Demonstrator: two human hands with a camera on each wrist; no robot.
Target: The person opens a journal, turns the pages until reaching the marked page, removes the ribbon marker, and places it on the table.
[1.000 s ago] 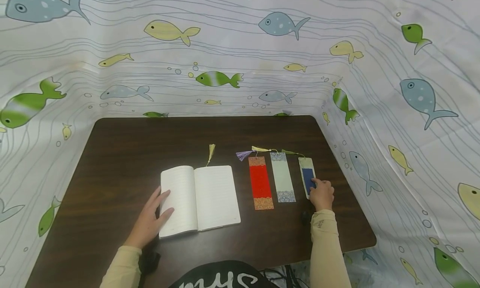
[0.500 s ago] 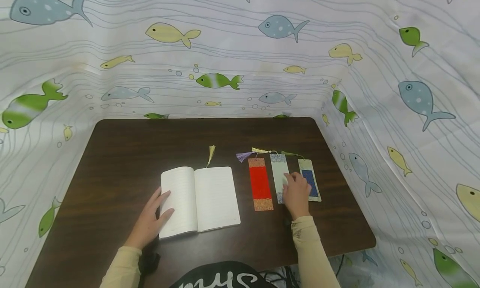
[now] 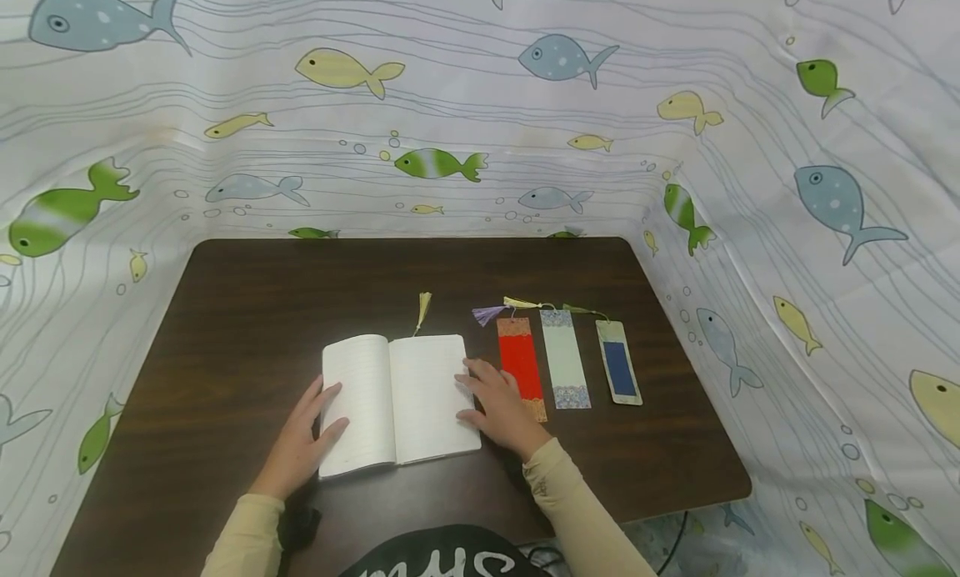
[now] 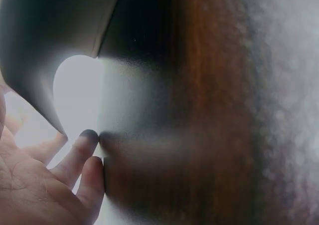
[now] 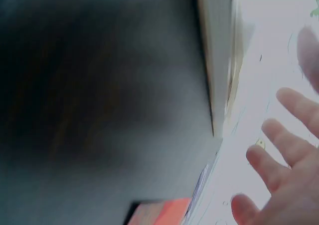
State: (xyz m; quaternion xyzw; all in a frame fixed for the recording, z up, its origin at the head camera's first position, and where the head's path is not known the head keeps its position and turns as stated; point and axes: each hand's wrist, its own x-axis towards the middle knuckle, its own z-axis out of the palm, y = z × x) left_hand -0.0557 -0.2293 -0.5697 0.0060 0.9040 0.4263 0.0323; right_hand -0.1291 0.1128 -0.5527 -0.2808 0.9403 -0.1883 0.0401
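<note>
An open white notebook (image 3: 397, 398) lies on the dark brown table (image 3: 300, 293), with a yellow tassel (image 3: 423, 308) sticking out past its top edge. My left hand (image 3: 303, 431) rests flat on the notebook's left page, fingers straight. My right hand (image 3: 495, 402) lies with spread fingers at the right page's outer edge, beside the red bookmark (image 3: 519, 364). A pale green bookmark (image 3: 565, 364) and a blue bookmark (image 3: 618, 373) lie to its right. In the wrist views my left hand's fingers (image 4: 75, 160) and my right hand's fingers (image 5: 279, 160) show straight, holding nothing.
A fish-patterned white curtain (image 3: 480, 102) surrounds the table at the back and both sides. The bookmarks' tassels (image 3: 491, 312) lie toward the far side. The table's right edge (image 3: 720, 427) is close to the blue bookmark.
My right hand has left the blue bookmark, passed over the pale green one, and now lies at the notebook's right page. My left hand has stayed put.
</note>
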